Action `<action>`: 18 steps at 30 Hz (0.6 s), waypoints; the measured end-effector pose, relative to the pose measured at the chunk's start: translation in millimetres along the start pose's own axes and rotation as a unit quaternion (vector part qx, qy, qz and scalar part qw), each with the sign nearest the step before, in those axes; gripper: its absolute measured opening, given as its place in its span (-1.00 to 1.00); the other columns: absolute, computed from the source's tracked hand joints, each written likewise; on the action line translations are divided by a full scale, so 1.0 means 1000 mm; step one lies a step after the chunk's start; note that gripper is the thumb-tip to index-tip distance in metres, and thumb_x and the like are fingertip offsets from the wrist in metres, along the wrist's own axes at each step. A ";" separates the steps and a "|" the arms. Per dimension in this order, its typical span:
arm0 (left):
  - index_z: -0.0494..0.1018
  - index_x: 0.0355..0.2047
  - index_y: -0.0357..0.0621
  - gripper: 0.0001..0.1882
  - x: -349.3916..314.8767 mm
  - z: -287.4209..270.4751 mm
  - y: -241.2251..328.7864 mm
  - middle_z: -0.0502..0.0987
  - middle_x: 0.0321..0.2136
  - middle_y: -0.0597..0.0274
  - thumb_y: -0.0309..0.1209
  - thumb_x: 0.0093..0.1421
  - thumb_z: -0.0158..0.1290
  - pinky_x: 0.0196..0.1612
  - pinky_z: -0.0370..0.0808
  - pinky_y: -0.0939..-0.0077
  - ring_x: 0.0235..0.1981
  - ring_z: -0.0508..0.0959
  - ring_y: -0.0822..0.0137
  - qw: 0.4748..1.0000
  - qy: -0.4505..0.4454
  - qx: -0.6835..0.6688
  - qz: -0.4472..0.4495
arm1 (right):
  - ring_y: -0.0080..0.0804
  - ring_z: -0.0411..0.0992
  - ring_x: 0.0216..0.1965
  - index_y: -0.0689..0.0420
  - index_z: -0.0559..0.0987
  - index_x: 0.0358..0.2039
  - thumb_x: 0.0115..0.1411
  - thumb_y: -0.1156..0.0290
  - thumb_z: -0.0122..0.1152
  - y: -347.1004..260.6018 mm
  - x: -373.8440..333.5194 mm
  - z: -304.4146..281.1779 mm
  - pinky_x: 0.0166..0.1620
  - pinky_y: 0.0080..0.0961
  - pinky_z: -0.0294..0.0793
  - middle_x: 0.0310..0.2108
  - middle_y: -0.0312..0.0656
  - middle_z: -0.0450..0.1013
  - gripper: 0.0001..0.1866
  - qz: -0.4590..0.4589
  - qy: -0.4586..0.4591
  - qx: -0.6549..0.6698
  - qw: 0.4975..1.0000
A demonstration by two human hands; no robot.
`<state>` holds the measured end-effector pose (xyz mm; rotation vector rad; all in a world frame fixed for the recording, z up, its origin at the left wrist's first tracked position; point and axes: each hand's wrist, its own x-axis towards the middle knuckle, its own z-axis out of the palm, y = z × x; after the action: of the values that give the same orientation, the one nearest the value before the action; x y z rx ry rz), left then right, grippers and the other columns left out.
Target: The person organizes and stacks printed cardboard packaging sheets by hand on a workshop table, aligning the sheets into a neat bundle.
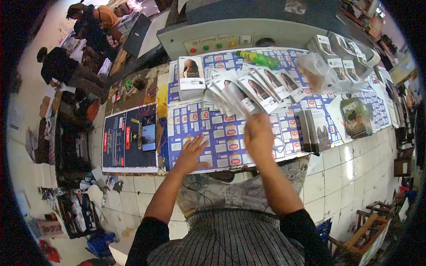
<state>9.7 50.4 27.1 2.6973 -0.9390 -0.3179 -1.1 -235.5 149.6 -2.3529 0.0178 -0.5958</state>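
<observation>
My left hand (pixel 192 155) lies flat on a blue sheet printed with small labels (pixel 217 153), its fingers spread and holding nothing. Blurred by motion, my right hand (pixel 258 137) is closed above the same sheet. A pale, smeared strip runs from its fingertips toward the loose packets; what it is I cannot make out. Just beyond that hand, several flat white packets with a picture of a person (pixel 257 91) lie fanned over one another. To their left stands a neat stack of similar packets (pixel 191 75).
A green bottle (pixel 259 58) lies behind the packets. Clear plastic bags (pixel 317 73), dark card stacks (pixel 314 128) and a green-brown bundle (pixel 356 117) are on the right. A phone (pixel 149 133) rests on a dark sheet at left. A machine panel (pixel 230 41) borders the back; other people work far left.
</observation>
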 end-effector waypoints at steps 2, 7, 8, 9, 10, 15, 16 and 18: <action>0.19 0.37 -0.02 0.04 0.001 -0.001 0.002 0.00 0.44 0.09 0.28 -0.01 0.19 0.45 -0.16 0.01 0.47 -0.04 0.08 1.000 0.022 0.001 0.016 | -0.09 0.41 -0.27 -0.02 0.59 0.08 0.02 0.65 0.16 0.007 0.045 -0.014 -0.22 -0.19 0.43 -0.36 -0.13 0.40 -0.44 -0.078 0.110 -0.125 0.983; 0.20 0.35 -0.07 0.06 0.015 0.002 0.011 0.01 0.44 0.01 0.28 -0.04 0.21 0.44 -0.13 0.01 0.46 -0.04 0.04 0.999 -0.010 -0.028 0.016 | -0.03 0.42 -0.07 -0.02 0.53 0.12 0.12 0.38 0.27 0.097 0.064 0.010 -0.07 -0.14 0.43 -0.18 -0.07 0.43 -0.50 -0.055 -0.040 -0.224 0.972; 0.20 0.35 -0.10 0.07 0.014 0.003 0.010 0.00 0.43 -0.04 0.24 -0.05 0.25 0.44 -0.12 -0.02 0.46 -0.04 -0.02 0.999 -0.017 -0.035 0.011 | 0.00 0.40 -0.01 0.00 0.51 0.14 0.14 0.29 0.28 0.096 0.057 0.006 -0.01 -0.10 0.42 -0.10 -0.05 0.43 -0.49 -0.033 -0.040 -0.195 0.979; 0.20 0.35 -0.09 0.07 0.013 0.004 0.007 0.01 0.43 -0.05 0.26 -0.05 0.24 0.44 -0.11 -0.02 0.45 -0.03 -0.04 0.999 -0.010 -0.038 0.008 | 0.02 0.38 0.05 0.01 0.49 0.16 0.16 0.20 0.30 0.097 0.051 0.000 0.04 -0.07 0.40 -0.02 -0.03 0.43 -0.46 -0.010 -0.039 -0.167 0.985; 0.20 0.35 -0.09 0.07 0.012 0.003 0.008 0.01 0.43 -0.05 0.26 -0.05 0.24 0.44 -0.11 -0.02 0.45 -0.03 -0.04 0.999 -0.011 -0.041 0.013 | 0.02 0.38 0.05 0.01 0.49 0.16 0.16 0.20 0.30 0.106 0.044 -0.009 0.04 -0.07 0.40 -0.02 -0.03 0.43 -0.46 -0.007 -0.039 -0.172 0.984; 0.21 0.35 -0.07 0.08 0.014 0.000 0.008 0.00 0.43 -0.08 0.29 -0.05 0.23 0.43 -0.11 -0.01 0.44 -0.01 -0.08 1.000 -0.006 -0.021 0.011 | 0.14 0.29 0.20 0.14 0.43 0.20 0.15 0.04 0.31 0.232 -0.017 -0.092 0.21 -0.01 0.29 0.19 0.13 0.34 -0.32 0.119 0.103 -0.379 0.912; 0.21 0.36 -0.07 0.08 0.017 0.002 0.007 -0.01 0.43 -0.08 0.29 -0.05 0.23 0.43 -0.11 -0.01 0.45 -0.02 -0.08 1.000 -0.007 -0.023 0.007 | 0.13 0.28 0.23 0.15 0.43 0.20 0.14 0.00 0.31 0.239 -0.033 -0.107 0.26 0.00 0.25 0.20 0.12 0.33 -0.29 0.171 0.125 -0.391 0.896; 0.20 0.36 -0.06 0.05 0.009 -0.006 0.008 -0.02 0.44 -0.08 0.27 -0.02 0.22 0.43 -0.11 -0.01 0.45 -0.03 -0.06 1.000 -0.005 -0.019 -0.011 | 0.12 0.30 0.20 0.16 0.46 0.17 0.15 0.16 0.31 0.233 -0.053 -0.113 0.22 -0.01 0.29 0.16 0.11 0.37 -0.39 0.163 0.053 -0.382 0.908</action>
<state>14.2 40.0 34.5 2.6763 -0.8983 -0.3499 -61.3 -473.5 52.8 -2.9546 0.8140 -0.6186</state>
